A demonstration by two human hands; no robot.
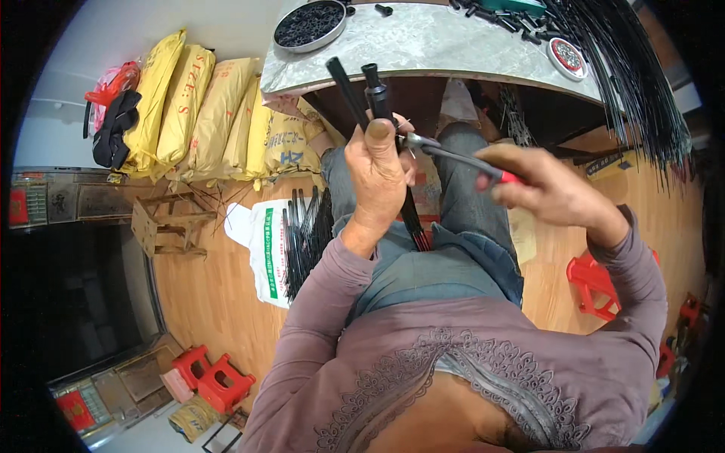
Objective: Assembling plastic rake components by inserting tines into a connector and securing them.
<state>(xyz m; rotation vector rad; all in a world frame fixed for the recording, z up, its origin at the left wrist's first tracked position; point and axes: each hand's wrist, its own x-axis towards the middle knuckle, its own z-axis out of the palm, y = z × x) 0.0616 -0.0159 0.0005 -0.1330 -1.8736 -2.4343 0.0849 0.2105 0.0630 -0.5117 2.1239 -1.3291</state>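
Upright above my lap, my left hand [377, 174] is wrapped round what looks like a black umbrella frame [376, 97], its thumb pressed along the side. A thick dark piece leans out beside the frame's top, and thin ribs run down below the fist. From the right, my right hand [555, 189] grips the grey and red handles of a pair of pliers [464, 158]. The metal head of the pliers meets the frame just beside my left fingers. What the jaws pinch is too small to make out.
A marbled table [408, 41] ahead bears a dish of small black parts [310, 26], a small round tin [567, 58] and a heap of black rods [634, 68]. Yellow sacks [192, 106] stand left. Black ribs [302, 234] lie on a white sack. A red stool [593, 283] is right.
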